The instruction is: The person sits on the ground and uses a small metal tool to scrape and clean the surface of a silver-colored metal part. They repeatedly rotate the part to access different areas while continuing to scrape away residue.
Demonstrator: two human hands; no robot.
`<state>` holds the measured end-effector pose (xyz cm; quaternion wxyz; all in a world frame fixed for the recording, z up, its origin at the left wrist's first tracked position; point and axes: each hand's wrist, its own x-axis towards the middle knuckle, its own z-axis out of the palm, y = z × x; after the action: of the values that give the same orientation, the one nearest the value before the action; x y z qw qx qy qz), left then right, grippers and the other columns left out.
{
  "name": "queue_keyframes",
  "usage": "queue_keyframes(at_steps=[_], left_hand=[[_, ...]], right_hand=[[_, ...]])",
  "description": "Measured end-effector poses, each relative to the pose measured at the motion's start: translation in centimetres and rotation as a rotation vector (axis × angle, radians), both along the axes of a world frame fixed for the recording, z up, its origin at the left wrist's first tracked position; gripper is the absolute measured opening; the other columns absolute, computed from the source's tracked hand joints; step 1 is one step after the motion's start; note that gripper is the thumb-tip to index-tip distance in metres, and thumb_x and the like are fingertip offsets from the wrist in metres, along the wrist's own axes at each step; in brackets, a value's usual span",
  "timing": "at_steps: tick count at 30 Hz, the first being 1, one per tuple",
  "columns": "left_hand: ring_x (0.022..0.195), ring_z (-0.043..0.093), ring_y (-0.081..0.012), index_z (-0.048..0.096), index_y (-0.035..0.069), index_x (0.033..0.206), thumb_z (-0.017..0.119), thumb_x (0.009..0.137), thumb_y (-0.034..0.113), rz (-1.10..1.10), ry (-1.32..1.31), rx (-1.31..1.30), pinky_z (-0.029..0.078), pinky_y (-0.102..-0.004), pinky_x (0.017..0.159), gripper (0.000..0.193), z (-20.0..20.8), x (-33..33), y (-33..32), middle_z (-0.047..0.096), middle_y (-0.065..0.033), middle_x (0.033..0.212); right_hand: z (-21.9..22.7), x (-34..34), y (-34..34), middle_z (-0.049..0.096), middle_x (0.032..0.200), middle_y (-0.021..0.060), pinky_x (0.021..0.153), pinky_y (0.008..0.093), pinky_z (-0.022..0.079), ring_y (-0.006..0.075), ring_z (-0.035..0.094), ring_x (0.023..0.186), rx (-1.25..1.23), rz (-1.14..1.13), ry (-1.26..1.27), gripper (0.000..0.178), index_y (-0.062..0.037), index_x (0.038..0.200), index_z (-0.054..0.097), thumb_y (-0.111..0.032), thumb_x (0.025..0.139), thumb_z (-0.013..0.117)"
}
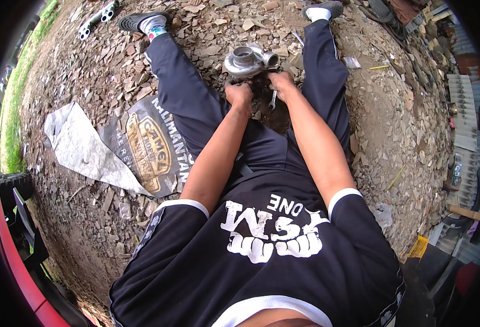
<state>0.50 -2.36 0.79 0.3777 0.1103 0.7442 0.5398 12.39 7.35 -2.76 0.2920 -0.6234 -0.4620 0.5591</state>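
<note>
Brown stone rubble [109, 71] outdoors; grass strip [17, 109] far L, corrugated sheets [462, 109] far R, printed banner [79, 136] beside L leg [182, 76]. Silver turbocharger [244, 61] btwn that & R leg [324, 76]. L hand [239, 94] curled at its near edge, pinch unclear; R hand [282, 82] part-curled nearby, open-end wrench [273, 100] just below, can't tell if gripped.

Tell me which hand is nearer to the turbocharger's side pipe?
Right. The right hand is just below the side pipe in the picture; the left hand is farther, below the left part of the turbocharger.
</note>
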Motion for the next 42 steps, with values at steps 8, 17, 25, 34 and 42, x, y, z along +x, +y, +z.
queue_keyframes(at_steps=[8, 17, 25, 34, 42], left_hand=[[0.087, 0.063, -0.0198, 0.056, -0.002, 0.116, 0.081, 0.072, 0.008, 0.000, 0.075, -0.048, 0.050, -0.0336, 0.075, 0.051, -1.1, -0.2, 0.1, 0.068, -0.0116, 0.100], [0.084, 0.062, -0.0199, 0.054, -0.002, 0.119, 0.078, 0.074, 0.005, -0.051, -0.073, -0.003, 0.051, -0.0343, 0.072, 0.052, 1.8, -0.1, -0.5, 0.066, -0.0123, 0.100], [0.090, 0.063, -0.0216, 0.056, -0.003, 0.120, 0.078, 0.072, 0.003, -0.030, -0.009, 0.030, 0.050, -0.0341, 0.078, 0.053, -0.4, -0.5, 0.1, 0.067, -0.0133, 0.104], [0.087, 0.067, -0.0209, 0.064, -0.006, 0.108, 0.079, 0.078, 0.005, 0.012, -0.191, 0.120, 0.058, -0.0334, 0.069, 0.036, -2.2, -0.5, -0.5, 0.069, -0.0135, 0.102], [0.086, 0.066, -0.0223, 0.062, -0.012, 0.107, 0.085, 0.073, 0.013, 0.034, -0.128, -0.082, 0.054, -0.0339, 0.068, 0.048, 2.7, 0.2, -1.0, 0.068, -0.0168, 0.099]], right_hand=[[1.7, 0.1, -1.3, 0.071, 0.089, 0.0200, 0.073, 0.0409, 0.052, 0.0318, 0.068, 0.081, 0.247, 0.128, -0.391, 0.039, 0.0056, 0.089, 0.069, -0.027, 0.071, 0.080], [3.8, 0.7, -1.7, 0.069, 0.096, 0.0258, 0.080, 0.0445, 0.052, 0.0381, 0.067, 0.093, 0.439, 0.295, -0.625, 0.056, 0.0034, 0.100, 0.069, -0.042, 0.070, 0.083], [3.4, 0.2, -1.7, 0.068, 0.100, 0.0281, 0.084, 0.0453, 0.053, 0.0418, 0.066, 0.098, 0.534, 0.321, -0.602, 0.054, 0.0056, 0.097, 0.068, -0.041, 0.072, 0.080], [3.1, 0.6, -1.8, 0.067, 0.104, 0.0290, 0.087, 0.0449, 0.053, 0.0414, 0.065, 0.102, 0.516, 0.265, -0.517, 0.058, 0.0061, 0.102, 0.067, -0.039, 0.068, 0.080], [4.3, 0.2, -1.8, 0.066, 0.103, 0.0312, 0.085, 0.0445, 0.053, 0.0407, 0.065, 0.101, 0.448, 0.307, -0.630, 0.058, 0.0073, 0.099, 0.067, -0.040, 0.068, 0.081]])
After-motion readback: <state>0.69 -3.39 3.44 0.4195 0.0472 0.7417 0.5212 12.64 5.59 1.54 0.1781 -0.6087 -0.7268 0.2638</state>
